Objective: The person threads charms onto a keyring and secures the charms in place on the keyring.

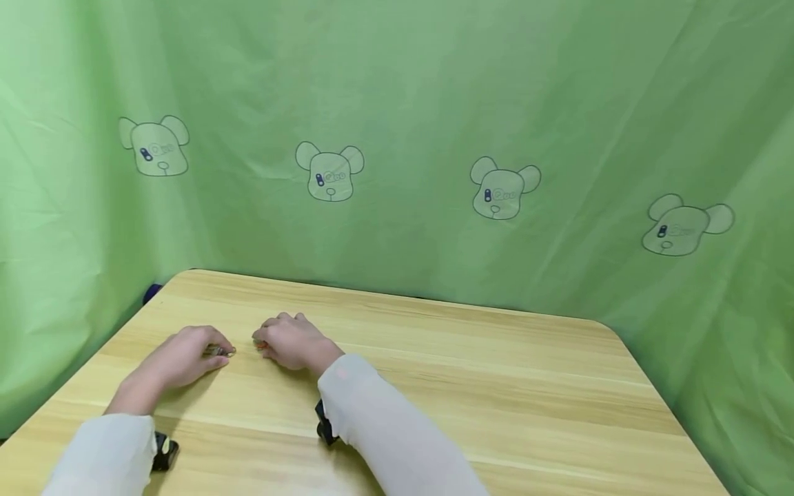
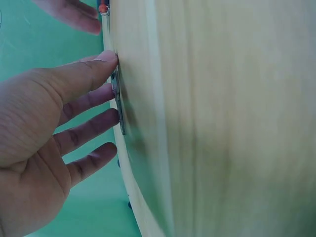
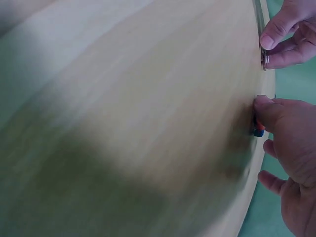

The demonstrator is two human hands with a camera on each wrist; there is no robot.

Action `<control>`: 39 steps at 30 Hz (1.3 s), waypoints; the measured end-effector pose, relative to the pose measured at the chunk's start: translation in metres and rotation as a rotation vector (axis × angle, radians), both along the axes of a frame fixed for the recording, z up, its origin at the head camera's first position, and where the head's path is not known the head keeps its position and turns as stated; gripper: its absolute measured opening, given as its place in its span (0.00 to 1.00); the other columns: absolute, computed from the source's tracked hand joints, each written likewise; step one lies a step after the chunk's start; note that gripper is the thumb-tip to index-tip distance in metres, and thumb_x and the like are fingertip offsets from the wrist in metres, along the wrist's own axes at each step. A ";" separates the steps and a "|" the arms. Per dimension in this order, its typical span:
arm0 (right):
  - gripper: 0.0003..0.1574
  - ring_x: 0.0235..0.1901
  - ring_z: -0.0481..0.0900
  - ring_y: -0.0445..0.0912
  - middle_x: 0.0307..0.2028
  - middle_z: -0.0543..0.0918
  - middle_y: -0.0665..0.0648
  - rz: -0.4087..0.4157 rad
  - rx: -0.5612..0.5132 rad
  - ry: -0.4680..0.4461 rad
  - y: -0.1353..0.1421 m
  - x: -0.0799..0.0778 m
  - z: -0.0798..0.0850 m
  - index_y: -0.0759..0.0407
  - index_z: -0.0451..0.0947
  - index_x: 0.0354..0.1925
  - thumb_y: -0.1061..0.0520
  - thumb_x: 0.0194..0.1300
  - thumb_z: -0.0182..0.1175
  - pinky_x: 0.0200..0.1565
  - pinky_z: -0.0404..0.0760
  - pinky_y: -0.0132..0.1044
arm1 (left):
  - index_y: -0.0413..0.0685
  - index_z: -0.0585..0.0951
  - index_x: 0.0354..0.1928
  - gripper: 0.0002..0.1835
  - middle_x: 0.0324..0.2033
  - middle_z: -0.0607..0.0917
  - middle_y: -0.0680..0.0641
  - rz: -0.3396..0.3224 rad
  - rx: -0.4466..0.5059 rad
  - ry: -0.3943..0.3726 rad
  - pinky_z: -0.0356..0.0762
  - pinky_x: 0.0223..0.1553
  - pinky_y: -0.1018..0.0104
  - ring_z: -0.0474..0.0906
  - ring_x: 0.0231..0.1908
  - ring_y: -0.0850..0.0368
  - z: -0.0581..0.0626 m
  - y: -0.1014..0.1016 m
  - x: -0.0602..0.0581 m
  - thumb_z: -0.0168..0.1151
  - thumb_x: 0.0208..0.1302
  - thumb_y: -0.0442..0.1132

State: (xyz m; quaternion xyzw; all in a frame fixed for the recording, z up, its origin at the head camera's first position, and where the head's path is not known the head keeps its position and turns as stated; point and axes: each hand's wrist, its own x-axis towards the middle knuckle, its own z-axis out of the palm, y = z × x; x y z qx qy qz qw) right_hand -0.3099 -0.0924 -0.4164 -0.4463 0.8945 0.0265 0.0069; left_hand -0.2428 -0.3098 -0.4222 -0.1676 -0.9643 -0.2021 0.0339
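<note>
On the left part of the table, my left hand pinches a thin metal key between thumb and fingers, close over the wood. Coils of a small metal ring show at its fingertips in the right wrist view. A short gap to the right, my right hand holds a small red and blue trinket between thumb and fingers, low at the tabletop. A bit of metal shows at the trinket's end in the left wrist view. Fingers hide most of both things.
The wood-grain table has rounded far corners. Behind and beside it hangs a green curtain printed with bear heads. A dark blue object shows beyond the far left edge. Black wrist cameras sit at both sleeves.
</note>
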 end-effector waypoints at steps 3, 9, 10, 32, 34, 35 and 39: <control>0.13 0.57 0.74 0.41 0.60 0.80 0.39 0.000 -0.001 0.014 -0.003 -0.002 -0.002 0.38 0.83 0.55 0.47 0.79 0.55 0.58 0.74 0.43 | 0.45 0.88 0.41 0.06 0.41 0.89 0.46 0.000 0.004 -0.003 0.79 0.53 0.39 0.84 0.47 0.40 -0.001 0.002 -0.002 0.73 0.62 0.35; 0.11 0.48 0.75 0.38 0.49 0.84 0.37 -0.031 0.004 0.041 -0.010 -0.005 -0.004 0.38 0.86 0.47 0.49 0.78 0.57 0.47 0.70 0.36 | 0.48 0.88 0.35 0.03 0.36 0.88 0.51 -0.010 0.021 0.017 0.81 0.51 0.43 0.85 0.43 0.45 -0.001 0.004 -0.007 0.72 0.62 0.32; 0.10 0.47 0.75 0.37 0.47 0.84 0.37 -0.037 0.007 0.048 -0.011 -0.006 -0.005 0.38 0.86 0.45 0.49 0.78 0.57 0.46 0.69 0.36 | 0.49 0.87 0.34 0.04 0.36 0.88 0.51 -0.015 0.022 0.021 0.81 0.51 0.43 0.85 0.43 0.45 -0.001 0.004 -0.007 0.72 0.62 0.32; 0.14 0.43 0.64 0.42 0.45 0.79 0.43 -0.106 -0.311 -0.260 0.009 -0.014 0.012 0.51 0.82 0.48 0.54 0.82 0.49 0.43 0.61 0.34 | 0.42 0.81 0.36 0.04 0.34 0.83 0.48 0.088 0.135 -0.069 0.79 0.48 0.44 0.78 0.38 0.51 0.005 0.004 -0.007 0.60 0.72 0.29; 0.14 0.44 0.64 0.42 0.46 0.80 0.43 -0.120 -0.356 -0.299 0.012 -0.014 0.014 0.52 0.83 0.48 0.55 0.81 0.50 0.45 0.61 0.35 | 0.40 0.80 0.37 0.03 0.34 0.82 0.47 0.094 0.144 -0.066 0.79 0.48 0.44 0.78 0.39 0.50 0.006 0.004 -0.007 0.60 0.72 0.29; 0.14 0.44 0.64 0.42 0.46 0.81 0.43 -0.126 -0.372 -0.311 0.013 -0.014 0.015 0.52 0.84 0.48 0.55 0.81 0.51 0.45 0.61 0.36 | 0.40 0.80 0.37 0.03 0.34 0.82 0.47 0.096 0.145 -0.061 0.79 0.48 0.45 0.78 0.38 0.51 0.006 0.004 -0.006 0.59 0.72 0.29; 0.12 0.45 0.65 0.42 0.43 0.80 0.43 -0.133 -0.432 -0.341 0.019 -0.016 0.015 0.53 0.84 0.46 0.54 0.80 0.53 0.48 0.64 0.39 | 0.39 0.79 0.39 0.03 0.34 0.82 0.47 0.089 0.153 -0.011 0.80 0.44 0.49 0.78 0.37 0.52 0.006 0.005 -0.005 0.58 0.73 0.28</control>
